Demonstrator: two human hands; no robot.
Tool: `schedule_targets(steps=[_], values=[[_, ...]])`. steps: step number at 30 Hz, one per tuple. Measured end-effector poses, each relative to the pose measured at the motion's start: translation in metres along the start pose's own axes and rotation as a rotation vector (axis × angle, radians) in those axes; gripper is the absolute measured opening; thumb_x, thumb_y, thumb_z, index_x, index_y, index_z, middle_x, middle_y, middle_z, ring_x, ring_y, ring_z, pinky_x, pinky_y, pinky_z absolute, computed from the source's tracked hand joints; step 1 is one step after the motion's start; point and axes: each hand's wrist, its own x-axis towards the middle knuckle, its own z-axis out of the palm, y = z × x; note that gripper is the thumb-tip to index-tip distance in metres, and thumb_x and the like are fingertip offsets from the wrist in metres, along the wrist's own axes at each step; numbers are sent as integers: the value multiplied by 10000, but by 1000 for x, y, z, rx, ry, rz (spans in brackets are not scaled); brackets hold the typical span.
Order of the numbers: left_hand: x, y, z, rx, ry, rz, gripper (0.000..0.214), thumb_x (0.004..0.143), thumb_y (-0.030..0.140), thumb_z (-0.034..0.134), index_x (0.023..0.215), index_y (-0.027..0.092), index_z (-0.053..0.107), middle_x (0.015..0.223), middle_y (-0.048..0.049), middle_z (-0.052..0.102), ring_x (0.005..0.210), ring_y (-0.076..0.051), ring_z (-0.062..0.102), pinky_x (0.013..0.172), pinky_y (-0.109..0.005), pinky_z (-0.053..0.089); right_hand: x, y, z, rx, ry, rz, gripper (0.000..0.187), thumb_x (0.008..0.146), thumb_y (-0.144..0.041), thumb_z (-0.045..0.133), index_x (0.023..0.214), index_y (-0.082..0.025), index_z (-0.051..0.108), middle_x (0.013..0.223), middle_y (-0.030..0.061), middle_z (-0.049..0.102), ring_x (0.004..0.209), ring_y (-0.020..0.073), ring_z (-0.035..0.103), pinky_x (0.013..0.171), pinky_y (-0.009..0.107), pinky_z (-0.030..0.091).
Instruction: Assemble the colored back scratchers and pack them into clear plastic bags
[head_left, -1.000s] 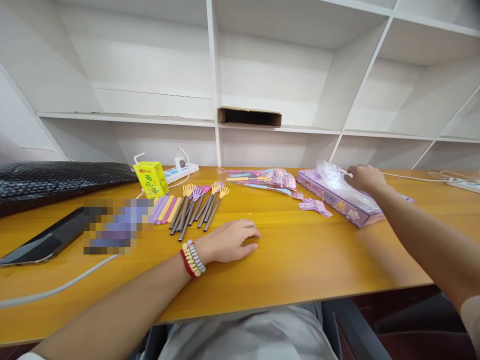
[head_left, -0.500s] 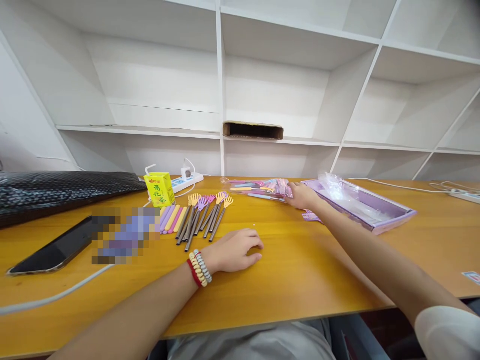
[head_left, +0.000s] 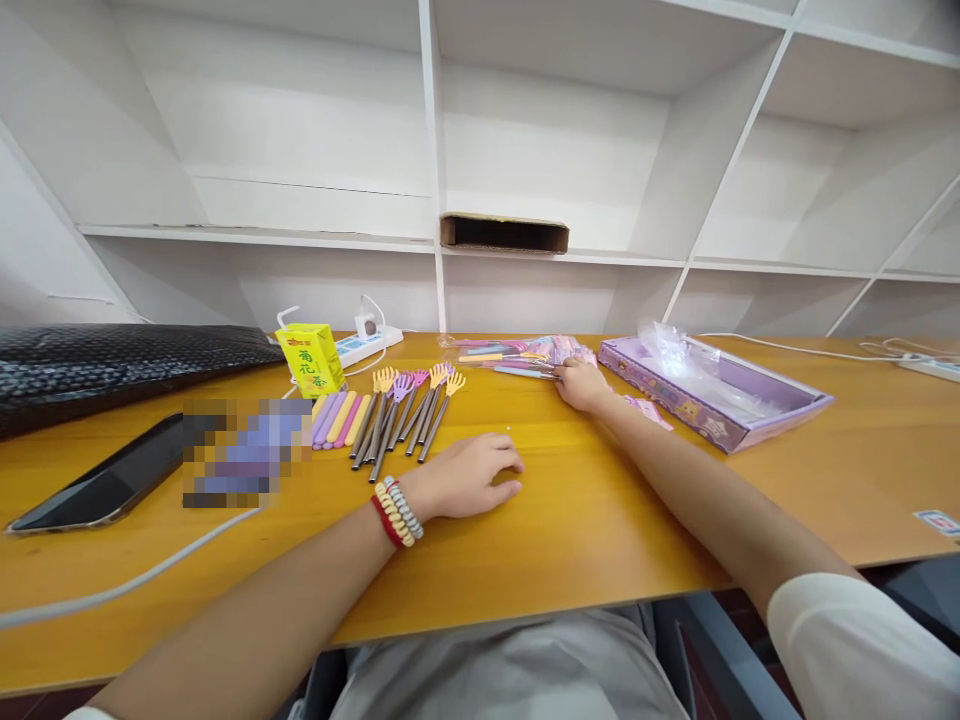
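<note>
My left hand (head_left: 472,475) rests on the table with its fingers loosely bent and apart, holding nothing. Just left of it lie several small hand-shaped back scratchers (head_left: 405,420) with dark metal rods and yellow, purple and pink claws. Beside them is a row of pastel purple, yellow and pink handles (head_left: 341,418). My right hand (head_left: 583,385) reaches to the right end of a pile of plastic-wrapped, colourful sticks (head_left: 517,352). Its fingers are closed there, close to a light blue stick (head_left: 521,372); what they pinch is hidden. A pink-purple card (head_left: 649,410) lies by the right wrist.
An open purple box (head_left: 720,410) with clear plastic inside stands at the right. On the left are a yellow drink carton (head_left: 310,360), a power strip (head_left: 367,347), a phone (head_left: 112,475), a blurred-out item and a black wrapped bundle (head_left: 127,370). White shelving holds a cardboard box (head_left: 504,233).
My right hand has shifted slightly left and nearer along the edge of the wrapped pile. The pink-purple card now shows beyond the wrist. My left hand stays put; the view has tilted down slightly.
</note>
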Motion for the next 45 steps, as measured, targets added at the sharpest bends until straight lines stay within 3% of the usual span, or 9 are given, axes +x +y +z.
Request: schedule_targets(steps=[5, 10, 17, 22, 25, 31, 35, 39, 45], values=[[0, 2, -1, 30, -6, 3, 250, 849, 356, 472, 980, 209, 625, 984, -43, 591, 920, -182, 559, 823, -294, 422, -4, -14, -10, -8, 9, -47, 316, 830, -179, 409, 1038, -111, 637, 1057, 165, 601, 1029, 273, 530, 854, 344, 391], [-1, 1, -1, 59, -8, 3, 247, 847, 349, 473, 986, 209, 622, 986, -48, 590, 922, -186, 558, 821, -295, 419, -23, -41, -30, 92, -45, -67, 281, 796, -360, 488, 876, -161, 669, 920, 133, 653, 807, 242, 606, 672, 305, 422], [1, 1, -2, 51, -2, 8, 210, 839, 314, 477, 939, 203, 624, 975, -47, 587, 886, -178, 561, 803, -288, 420, -57, -55, -56, 668, -142, -274, 218, 750, -392, 575, 752, -212, 698, 693, 13, 665, 644, 148, 573, 626, 240, 398], [4, 1, -3, 66, 136, -74, 180, 842, 277, 443, 817, 189, 598, 858, -37, 579, 830, -170, 551, 776, -296, 429, -66, -52, -52, 745, -88, -367, 213, 762, -316, 566, 870, -179, 688, 841, 31, 675, 747, 147, 571, 686, 241, 396], [4, -4, -1, 95, 208, -138, 171, 816, 292, 481, 915, 195, 581, 924, -47, 572, 913, -196, 542, 837, -330, 430, -67, -55, -47, 710, -55, -396, 250, 768, -330, 570, 908, -149, 669, 874, 63, 655, 721, 136, 558, 670, 240, 388], [3, -11, 3, 60, 143, -93, 399, 825, 344, 493, 1195, 193, 501, 1200, -87, 494, 1136, -217, 466, 996, -339, 361, -69, -60, -47, 757, -37, -454, 203, 756, -296, 592, 885, -159, 668, 825, 45, 656, 711, 128, 555, 662, 235, 381], [3, -8, 1, 18, 124, -85, 365, 863, 383, 444, 1161, 193, 535, 1088, -76, 539, 1045, -201, 515, 940, -338, 403, -70, -59, -45, 914, -109, -413, 207, 776, -304, 569, 876, -147, 657, 665, 2, 624, 563, 87, 514, 552, 204, 357], [3, -5, 0, 19, 118, -70, 326, 867, 377, 443, 1102, 190, 569, 986, -64, 561, 951, -189, 545, 868, -328, 439, -70, -64, -38, 931, -13, -385, 218, 788, -254, 548, 942, -131, 640, 542, -39, 538, 479, 63, 436, 525, 196, 329], [4, -9, 3, 38, 175, -15, 264, 855, 279, 449, 1050, 197, 608, 1078, -67, 539, 1032, -184, 523, 951, -327, 410, -66, -66, -30, 777, 123, -477, 323, 757, -67, 459, 1000, -159, 649, 780, 30, 616, 681, 109, 531, 683, 236, 408]])
